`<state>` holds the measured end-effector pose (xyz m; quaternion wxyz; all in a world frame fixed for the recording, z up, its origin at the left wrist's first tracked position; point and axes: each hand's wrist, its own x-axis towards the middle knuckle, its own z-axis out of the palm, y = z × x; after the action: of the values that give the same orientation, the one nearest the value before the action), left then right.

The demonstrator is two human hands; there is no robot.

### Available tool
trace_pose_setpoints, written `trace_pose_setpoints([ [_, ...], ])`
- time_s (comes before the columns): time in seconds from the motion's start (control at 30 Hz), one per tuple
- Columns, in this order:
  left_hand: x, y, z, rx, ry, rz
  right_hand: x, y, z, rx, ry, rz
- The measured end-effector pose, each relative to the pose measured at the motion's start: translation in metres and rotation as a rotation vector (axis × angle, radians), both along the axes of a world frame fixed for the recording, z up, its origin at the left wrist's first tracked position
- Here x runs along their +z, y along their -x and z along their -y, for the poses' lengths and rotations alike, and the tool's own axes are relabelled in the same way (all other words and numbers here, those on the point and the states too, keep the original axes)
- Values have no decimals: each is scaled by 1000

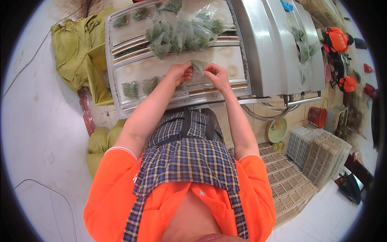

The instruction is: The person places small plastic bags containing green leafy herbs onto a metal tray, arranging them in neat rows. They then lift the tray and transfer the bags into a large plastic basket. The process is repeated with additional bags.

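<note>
My left hand (181, 74) pinches one side of a clear plastic bag (198, 65) with small green contents. Thumb and finger of my right hand (217, 76) grip its other edge. The bag is above the near plate of a double vacuum sealing machine (127, 74), close to the near sealing bar (202, 90). To the left on the same plate lie a filled bag (130, 89) and another filled bag (149, 85), the second partly behind my left forearm. Beyond my hands, several filled bags (177, 36) lie heaped across the far sealing bars.
The machine's steel lid (257, 45) stands to the right, with more filled bags (304, 50) on top. Olive cloth (72, 51) covers things at the left. Stacked plastic crates (320, 154), a red bucket (317, 116) and co-workers in orange (336, 39) are to the right.
</note>
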<state>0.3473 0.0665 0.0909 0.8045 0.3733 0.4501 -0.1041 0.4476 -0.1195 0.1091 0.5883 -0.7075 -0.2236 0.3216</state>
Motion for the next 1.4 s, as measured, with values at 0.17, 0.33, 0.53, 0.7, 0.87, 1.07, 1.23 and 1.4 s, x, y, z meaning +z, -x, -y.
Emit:
trace_pose_setpoints([
  [0.17, -4, -7, 5, -51, -89, -42, 0, -8, 11, 28, 21, -155],
  [0.33, 5, -2, 1, -244, -515, 48, 4, -20, 18, 52, 110, -178],
  [0.53, 6, 5, 19, -327, -996, 194, -27, -26, 17, 34, 275, 243],
  [0.7, 0, 21, 34, -442, -1266, 232, -23, -37, 30, 161, 364, 217],
  [0.87, 12, 41, 43, -505, -1255, 152, 2, -43, 28, 401, 460, 40],
  [1.07, 37, 15, 36, -450, -1227, 307, 23, -70, -33, -316, -39, 86],
  [1.23, 43, -47, 40, -514, -826, 353, 17, -94, -48, -183, 24, 143],
  [1.4, 15, -78, 38, -156, -445, 52, 31, -88, 6, -148, 53, 103],
])
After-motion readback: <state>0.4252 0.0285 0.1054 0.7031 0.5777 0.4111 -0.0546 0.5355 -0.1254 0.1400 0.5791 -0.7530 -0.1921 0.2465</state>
